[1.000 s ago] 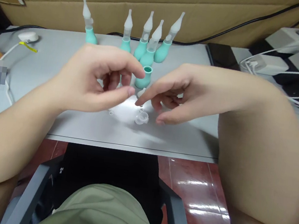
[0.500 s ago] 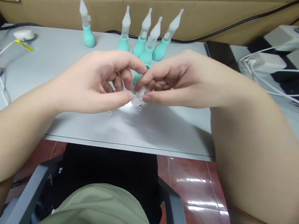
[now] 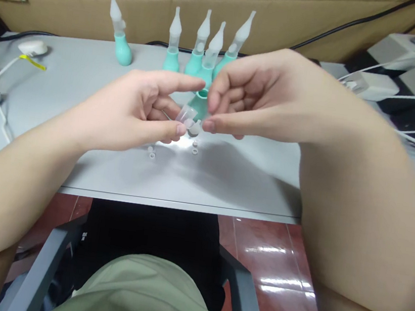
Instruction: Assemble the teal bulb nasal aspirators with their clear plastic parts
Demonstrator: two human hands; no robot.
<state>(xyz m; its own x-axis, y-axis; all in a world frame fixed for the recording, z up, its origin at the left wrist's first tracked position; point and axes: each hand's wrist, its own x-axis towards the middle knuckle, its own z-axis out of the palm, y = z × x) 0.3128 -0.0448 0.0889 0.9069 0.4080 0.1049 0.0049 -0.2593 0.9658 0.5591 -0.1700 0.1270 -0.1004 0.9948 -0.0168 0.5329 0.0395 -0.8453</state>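
Note:
A clear plastic piece (image 3: 186, 115) is held between the thumb and fingers of my left hand (image 3: 137, 110). My right hand (image 3: 253, 95) is just to its right, thumb and forefinger close together; what they pinch, if anything, is too blurred to tell. Between the hands a whitish nozzle-like piece (image 3: 196, 127) shows near the table. Behind them stands an open teal bulb (image 3: 200, 104) without a top. Small white rings (image 3: 195, 151) lie below the hands, and another ring (image 3: 152, 155) is farther left with a small white bit beside it.
Several teal bulbs with white tips stand at the back, one (image 3: 123, 50) apart on the left. A white plug-like item (image 3: 33, 48) and cable are at the left. White boxes (image 3: 377, 87) and cables fill the right. The table's front edge (image 3: 181, 205) faces a chair.
My right hand has moved up and right, away from the clear piece, which stays in my left hand. The open bulb and the nozzle-like piece now show between the hands.

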